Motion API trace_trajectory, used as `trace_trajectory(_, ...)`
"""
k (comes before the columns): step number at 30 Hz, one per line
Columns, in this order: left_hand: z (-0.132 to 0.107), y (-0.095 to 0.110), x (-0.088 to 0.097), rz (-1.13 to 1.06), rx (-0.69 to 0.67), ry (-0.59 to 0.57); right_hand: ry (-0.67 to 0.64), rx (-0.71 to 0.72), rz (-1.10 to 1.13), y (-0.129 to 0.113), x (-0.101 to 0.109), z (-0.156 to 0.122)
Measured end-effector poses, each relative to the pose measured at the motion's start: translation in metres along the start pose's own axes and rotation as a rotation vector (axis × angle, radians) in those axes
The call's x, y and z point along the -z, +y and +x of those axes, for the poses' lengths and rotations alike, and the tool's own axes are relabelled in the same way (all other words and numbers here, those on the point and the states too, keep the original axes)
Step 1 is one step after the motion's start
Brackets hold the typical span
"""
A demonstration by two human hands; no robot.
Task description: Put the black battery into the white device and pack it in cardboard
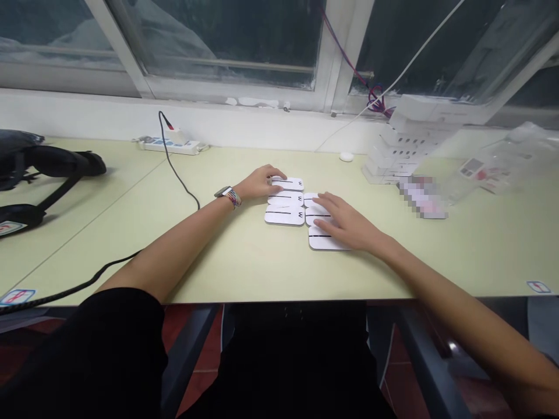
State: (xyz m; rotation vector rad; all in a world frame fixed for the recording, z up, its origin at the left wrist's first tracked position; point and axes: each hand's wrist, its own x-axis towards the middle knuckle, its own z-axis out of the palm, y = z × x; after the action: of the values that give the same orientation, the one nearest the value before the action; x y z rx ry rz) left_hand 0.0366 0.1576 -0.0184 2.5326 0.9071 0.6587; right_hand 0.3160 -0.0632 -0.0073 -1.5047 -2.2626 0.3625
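Note:
Several white rounded cards with black lines lie in two short columns on the pale green table. My left hand, with a watch and bracelet on the wrist, rests with curled fingers on the top-left card. Spread flat over the right column lies my right hand, fingers pointing left and covering part of the lower card. Neither hand lifts a card.
A stack of white boxes and clear plastic bags sit at the back right. A power strip with a black cable lies at the back left, a black bag at far left. A small white puck sits by the wall.

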Motion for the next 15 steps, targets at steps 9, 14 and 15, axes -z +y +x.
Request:
trace_trajectory(9,-0.021,0.048,-0.01,0.131,0.044,-0.262,-0.151,-0.099,-0.09,-0.007,-0.012,-0.001)
trace_trajectory(14,-0.045,0.06,-0.02,0.173,0.078,-0.325,-0.154,-0.136,-0.083,-0.001,-0.017,0.008)
trace_trajectory(15,-0.05,0.06,-0.021,0.177,0.081,-0.322,-0.149,-0.143,-0.087,0.0,-0.017,0.01)
